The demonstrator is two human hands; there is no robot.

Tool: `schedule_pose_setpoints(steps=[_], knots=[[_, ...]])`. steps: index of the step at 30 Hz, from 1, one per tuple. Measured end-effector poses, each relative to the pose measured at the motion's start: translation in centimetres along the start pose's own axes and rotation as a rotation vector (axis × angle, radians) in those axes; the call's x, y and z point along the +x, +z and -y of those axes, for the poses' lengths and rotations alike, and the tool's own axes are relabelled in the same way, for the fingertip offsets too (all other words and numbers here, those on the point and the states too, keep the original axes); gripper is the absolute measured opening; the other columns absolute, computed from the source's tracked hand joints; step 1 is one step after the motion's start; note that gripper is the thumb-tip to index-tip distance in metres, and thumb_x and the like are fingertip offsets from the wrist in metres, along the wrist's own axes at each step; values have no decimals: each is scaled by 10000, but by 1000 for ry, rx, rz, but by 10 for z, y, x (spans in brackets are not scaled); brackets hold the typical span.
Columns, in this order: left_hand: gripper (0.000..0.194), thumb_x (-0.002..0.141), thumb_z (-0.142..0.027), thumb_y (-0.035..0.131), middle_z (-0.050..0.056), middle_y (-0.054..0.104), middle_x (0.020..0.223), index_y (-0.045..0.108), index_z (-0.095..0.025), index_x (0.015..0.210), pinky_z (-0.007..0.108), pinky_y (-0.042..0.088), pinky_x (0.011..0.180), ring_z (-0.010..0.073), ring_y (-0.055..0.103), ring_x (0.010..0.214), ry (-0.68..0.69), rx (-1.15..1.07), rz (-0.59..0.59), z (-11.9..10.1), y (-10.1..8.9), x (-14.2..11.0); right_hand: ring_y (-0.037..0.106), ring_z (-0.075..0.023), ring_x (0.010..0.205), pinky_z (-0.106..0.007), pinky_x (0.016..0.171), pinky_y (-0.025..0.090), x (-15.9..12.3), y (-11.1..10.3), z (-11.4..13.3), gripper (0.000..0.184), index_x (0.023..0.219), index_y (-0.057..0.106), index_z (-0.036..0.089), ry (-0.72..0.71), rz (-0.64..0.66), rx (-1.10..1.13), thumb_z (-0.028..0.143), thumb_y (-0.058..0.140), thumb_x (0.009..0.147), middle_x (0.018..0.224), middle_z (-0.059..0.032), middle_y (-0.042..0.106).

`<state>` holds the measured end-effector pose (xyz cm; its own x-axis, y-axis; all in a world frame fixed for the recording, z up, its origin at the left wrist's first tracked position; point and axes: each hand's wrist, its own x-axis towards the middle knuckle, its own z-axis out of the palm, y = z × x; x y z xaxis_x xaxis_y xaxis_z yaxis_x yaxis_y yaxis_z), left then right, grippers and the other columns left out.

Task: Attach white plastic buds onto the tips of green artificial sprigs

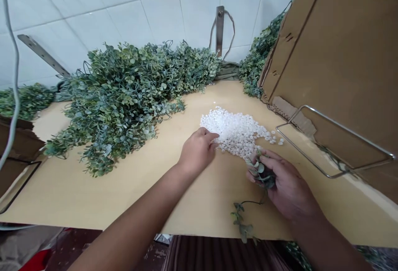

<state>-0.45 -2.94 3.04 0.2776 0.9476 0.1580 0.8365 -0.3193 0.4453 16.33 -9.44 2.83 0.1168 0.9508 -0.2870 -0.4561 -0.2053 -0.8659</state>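
A heap of small white plastic beads or rings [233, 126] lies spread on the tan tabletop. My left hand [199, 146] is at the near left edge of the heap, its fingers pinched together; whatever they hold, if anything, is hidden. Just below the heap on the right, my right hand [280, 180] is closed around a sprig of artificial greenery [260, 169]. One thin stem of it trails down to the table's front edge, with a few grey-green leaves [241, 221] at its end.
A large pile of artificial eucalyptus stems [130, 84] covers the table's back left. On the right stands a big cardboard box [338, 68], with a bent metal wire frame [320, 171] before it. Two metal brackets, one of them upright [219, 30], lean at the tiled wall [161, 14].
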Motion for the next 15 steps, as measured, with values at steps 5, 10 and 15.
schedule_pose_setpoints(steps=[5, 10, 15], knots=[[247, 811, -131, 479, 71, 655, 953, 685, -208, 924, 319, 487, 750, 216, 627, 867, 70, 149, 51, 1, 7, 12, 456, -95, 546, -187, 482, 413, 2, -5, -6, 192, 602, 606, 187, -46, 87, -111, 356, 676, 662, 610, 10, 526], [213, 786, -130, 496, 45, 701, 875, 687, -204, 842, 299, 486, 743, 184, 636, 791, 4, -88, 18, 14, 0, 14, 461, -102, 570, -186, 517, 402, 4, -9, -10, 208, 664, 607, 198, -109, 126, -309, 391, 613, 745, 620, 12, 535], [198, 784, -217, 512, 51, 717, 862, 693, -178, 854, 283, 474, 721, 170, 629, 763, -79, -388, 16, 22, -6, 9, 450, -108, 551, -196, 498, 403, 4, -3, -10, 242, 610, 561, 192, -166, 178, -510, 387, 597, 749, 594, 12, 503]])
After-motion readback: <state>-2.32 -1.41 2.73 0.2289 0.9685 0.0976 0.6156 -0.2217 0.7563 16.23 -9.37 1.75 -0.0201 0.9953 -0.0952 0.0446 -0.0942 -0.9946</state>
